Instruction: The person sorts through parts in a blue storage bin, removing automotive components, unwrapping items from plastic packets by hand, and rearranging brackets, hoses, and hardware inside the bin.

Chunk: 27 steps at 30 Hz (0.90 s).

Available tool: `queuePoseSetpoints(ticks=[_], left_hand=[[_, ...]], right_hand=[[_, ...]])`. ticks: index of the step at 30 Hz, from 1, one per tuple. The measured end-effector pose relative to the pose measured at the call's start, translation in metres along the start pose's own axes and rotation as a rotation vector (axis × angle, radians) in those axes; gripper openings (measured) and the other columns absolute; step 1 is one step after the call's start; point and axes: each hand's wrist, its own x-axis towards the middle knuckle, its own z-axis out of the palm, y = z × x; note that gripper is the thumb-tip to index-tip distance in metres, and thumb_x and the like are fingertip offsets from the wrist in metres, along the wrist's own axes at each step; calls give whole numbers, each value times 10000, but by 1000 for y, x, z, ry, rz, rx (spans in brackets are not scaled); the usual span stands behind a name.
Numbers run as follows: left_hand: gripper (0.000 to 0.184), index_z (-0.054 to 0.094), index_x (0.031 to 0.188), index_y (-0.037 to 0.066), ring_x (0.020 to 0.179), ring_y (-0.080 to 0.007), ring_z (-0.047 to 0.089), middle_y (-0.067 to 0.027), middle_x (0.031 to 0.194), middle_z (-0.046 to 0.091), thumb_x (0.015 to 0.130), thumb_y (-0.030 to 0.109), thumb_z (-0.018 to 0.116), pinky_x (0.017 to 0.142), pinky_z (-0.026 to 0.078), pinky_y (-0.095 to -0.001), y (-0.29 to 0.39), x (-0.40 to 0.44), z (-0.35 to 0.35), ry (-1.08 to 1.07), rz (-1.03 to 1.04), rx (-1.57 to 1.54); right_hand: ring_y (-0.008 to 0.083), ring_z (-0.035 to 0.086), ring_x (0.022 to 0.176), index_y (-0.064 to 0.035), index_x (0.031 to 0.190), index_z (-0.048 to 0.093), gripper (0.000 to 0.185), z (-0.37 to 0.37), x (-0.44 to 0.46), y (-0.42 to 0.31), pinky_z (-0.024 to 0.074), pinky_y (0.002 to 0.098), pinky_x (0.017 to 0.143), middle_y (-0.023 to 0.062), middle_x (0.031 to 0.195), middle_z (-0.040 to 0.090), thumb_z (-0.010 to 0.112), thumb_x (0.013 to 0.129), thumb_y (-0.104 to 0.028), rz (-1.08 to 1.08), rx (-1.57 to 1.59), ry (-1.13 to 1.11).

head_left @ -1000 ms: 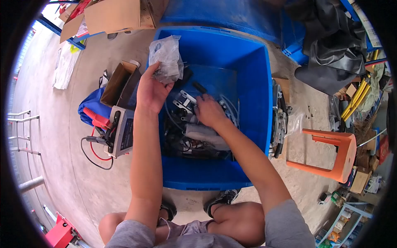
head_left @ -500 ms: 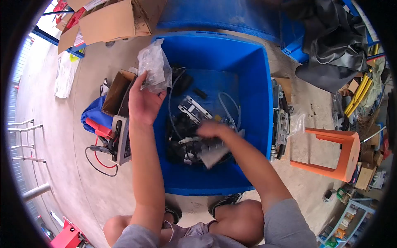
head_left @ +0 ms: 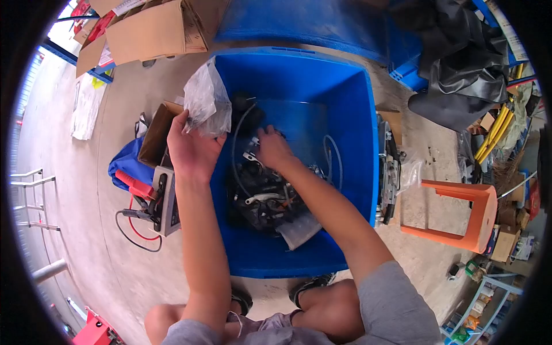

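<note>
Left hand [head_left: 197,150] clasps a plastic bag [head_left: 208,102] by the far-left corner of the blue bin [head_left: 347,98]; right hand [head_left: 274,149] is at metal parts [head_left: 263,198] inside the bin, grip hidden. Shallow handling should avoid snagging hoses [head_left: 234,152].

Pale, bare floor [head_left: 126,270] spread around the grip [head_left: 197,152], brightest to its left, where white light washed in beside a ribbed wall [head_left: 34,63]. A ladder-like metal frame [head_left: 34,182] stood far left of the grip, and a blue rack [head_left: 61,52] beyond it to the left. An orange stool [head_left: 483,218] sat well to the grip's right, with a loaded shelf [head_left: 503,285] further out, nearer the wearer.
</note>
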Motion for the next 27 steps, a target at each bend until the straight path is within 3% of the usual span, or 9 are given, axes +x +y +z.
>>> queuePoseSetpoints(ticks=[2,4,10,16,18,19,22,25,27], left_hand=[[350,616,1292,82,1159,-282,658,-105,1281,694,1049,292,476,905,533,-459,4,-1,-2,6,0,-2],[349,614,1293,76,1158,-278,661,-109,1275,697,1051,282,469,895,534,-466,7,-1,-4,17,7,-28],[334,622,1278,70,1129,-273,675,-111,1250,712,1062,252,445,918,521,-460,9,-3,-5,-27,-2,-109],[330,630,1259,65,1102,-269,685,-107,1216,722,1064,255,444,905,524,-451,13,-3,-6,-12,-1,-144],[330,630,1257,65,1096,-267,687,-106,1205,724,1064,257,443,901,525,-451,13,-2,-7,-9,1,-143],[331,630,1257,65,1094,-267,688,-106,1205,724,1065,258,439,900,527,-450,14,-1,-8,-13,4,-130],[331,629,1256,66,1093,-269,689,-109,1210,723,1066,257,436,901,529,-449,18,3,-17,-27,23,-113],[332,626,1260,67,1104,-271,686,-114,1224,720,1066,257,437,906,530,-450,18,1,-17,-12,38,-114],[334,624,1265,66,1115,-272,683,-117,1234,717,1065,258,439,910,529,-451,19,-1,-13,-3,48,-121]], right_hand=[[469,583,1244,-34,1369,589,561,10,26,-4,543,515,966,246,1446,536,724,846,-186,48,-49,99],[463,454,1381,-59,1477,486,769,18,47,-8,465,534,1098,185,1544,420,808,814,-274,40,-192,55],[385,411,1425,-106,1507,495,814,40,71,2,252,552,1243,189,1521,461,821,801,-350,-259,-490,104],[373,480,1375,-98,1493,517,841,25,5,-38,334,533,1203,192,1448,514,823,778,-417,-395,-485,-317],[388,471,1390,-102,1505,509,869,11,-34,-60,383,529,1165,209,1520,471,822,780,-463,-241,-431,-598],[388,471,1390,-102,1505,509,869,21,-50,-61,383,529,1165,209,1520,471,822,780,-463,-233,-432,-605],[331,663,1208,-25,1223,727,724,28,-65,-65,512,454,1012,221,1222,712,810,754,-571,-122,-524,-575],[310,710,1139,-3,1125,764,643,0,-53,-52,543,438,972,188,1141,758,790,780,-545,-237,-424,-587],[448,517,1341,-3,1378,608,708,-20,-21,-47,499,543,1037,210,1441,597,756,857,-459,-15,2,-709]])
